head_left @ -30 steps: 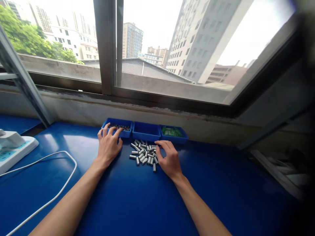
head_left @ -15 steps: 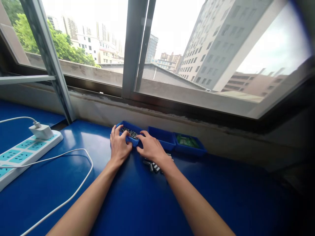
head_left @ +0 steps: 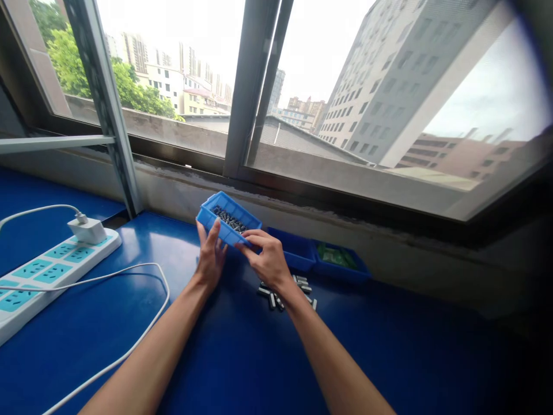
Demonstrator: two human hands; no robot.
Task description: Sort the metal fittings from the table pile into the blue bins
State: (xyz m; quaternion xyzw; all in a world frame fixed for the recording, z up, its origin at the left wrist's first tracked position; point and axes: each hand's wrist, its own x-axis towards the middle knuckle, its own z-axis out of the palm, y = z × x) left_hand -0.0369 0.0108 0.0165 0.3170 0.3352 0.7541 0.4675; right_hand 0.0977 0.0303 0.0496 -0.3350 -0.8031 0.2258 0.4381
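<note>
A blue plastic bin (head_left: 208,221) is held up off the table, tilted toward me, with many small dark metal parts (head_left: 231,219) inside. My left hand (head_left: 210,256) grips its left end and near side, the thumb on the near wall and the other fingers partly hidden. At the bin's right end, my right hand (head_left: 268,257) is closed on the near corner. Beneath and beside the right wrist lies a loose pile of short silver and black cylindrical pieces (head_left: 272,300), partly covered by that arm.
Against the wall stand a second blue bin (head_left: 298,262) and a third blue bin (head_left: 345,275) holding green items. On the left are a white power strip (head_left: 56,274) with an adapter, a looping white cable (head_left: 166,288) and a metal post (head_left: 125,173). Windows rise behind the blue table (head_left: 242,357).
Both hands have lifted the bin of small parts off the table and tipped it toward me. More of the loose pile shows now. The view has shifted slightly.
</note>
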